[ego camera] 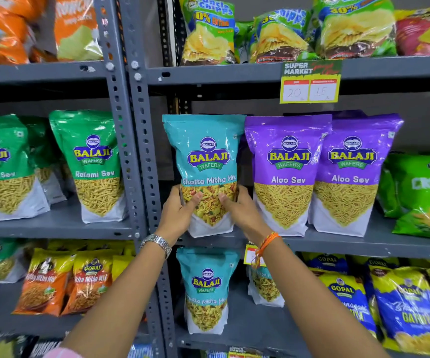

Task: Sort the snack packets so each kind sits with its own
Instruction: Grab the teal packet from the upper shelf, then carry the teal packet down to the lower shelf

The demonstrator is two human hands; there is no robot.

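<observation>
Gripping a teal Khatta Mitha Mix pouch by its lower half, a person's left hand and right hand close on either side of the pack, thumbs pressed across its clear window, at the left end of the middle shelf in a supermarket aisle. The pouch stands upright, its base at or just above the shelf edge; whether it bears its own weight cannot be told. Just beside it on the right stand two purple Aloo Sev pouches, a different kind.

Its own kind sits one shelf down: a second teal pouch directly below, with another, partly hidden by the right wrist, near it. The likely risk is in the move between shelves: the glossy film could slip through a hold set so low on a tall pack, letting the top flop forward. Swinging it out could also brush the nearest purple pouch and tip it, since these bags stand on narrow bases. Setting it down too close to the lower pouch might knock that one over too.

The racking is grey slotted steel, with a perforated upright dividing two bays. Green Ratlami Sev pouches fill the left bay; chip bags crowd the top shelf above a price tag.
</observation>
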